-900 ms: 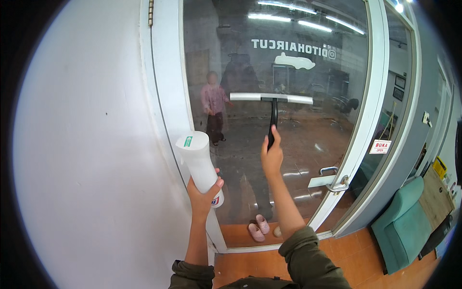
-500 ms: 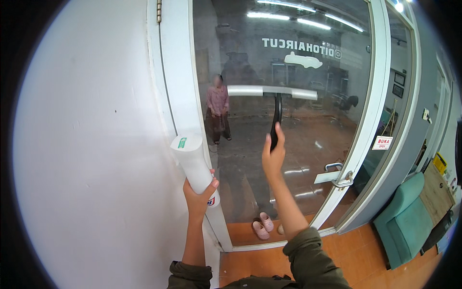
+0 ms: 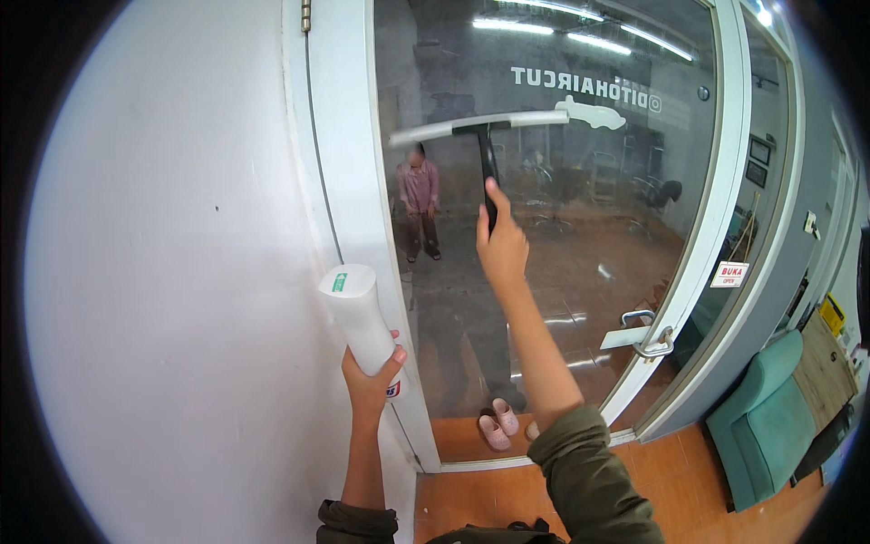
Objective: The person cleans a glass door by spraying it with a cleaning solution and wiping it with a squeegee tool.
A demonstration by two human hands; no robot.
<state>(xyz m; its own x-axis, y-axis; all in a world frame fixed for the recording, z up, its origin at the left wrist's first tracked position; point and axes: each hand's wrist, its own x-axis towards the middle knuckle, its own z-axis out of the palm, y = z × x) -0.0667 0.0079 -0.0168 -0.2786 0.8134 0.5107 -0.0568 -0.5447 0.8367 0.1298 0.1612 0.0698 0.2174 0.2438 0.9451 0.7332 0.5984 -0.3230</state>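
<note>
Along the left side stretches a plain white wall (image 3: pixel 181 272), ending at a white frame (image 3: pixel 343 136) with a hinge. Just in front of that frame, the left hand (image 3: pixel 370 385) curls its fingers and thumb around the lower part of a white bottle (image 3: pixel 361 317), whose flat top leans left and bears a green sticker (image 3: pixel 340 282). Next, a person in a pink top (image 3: pixel 419 189) shows in the glass door (image 3: pixel 580 299). Farther right, high before the pane, a squeegee (image 3: pixel 488 150) is tilted, its left end lower and blurred; I cannot tell whether its blade touches the glass. The right hand (image 3: pixel 504 249) is closed around its black handle, one finger pointing up along it. Below, pink clogs (image 3: pixel 495 432) show through the glass. Beyond come a metal door handle (image 3: pixel 669 343), a red-and-white sign (image 3: pixel 729 275) and a teal chair (image 3: pixel 766 435) beside a wooden tabletop (image 3: pixel 820 349).
</note>
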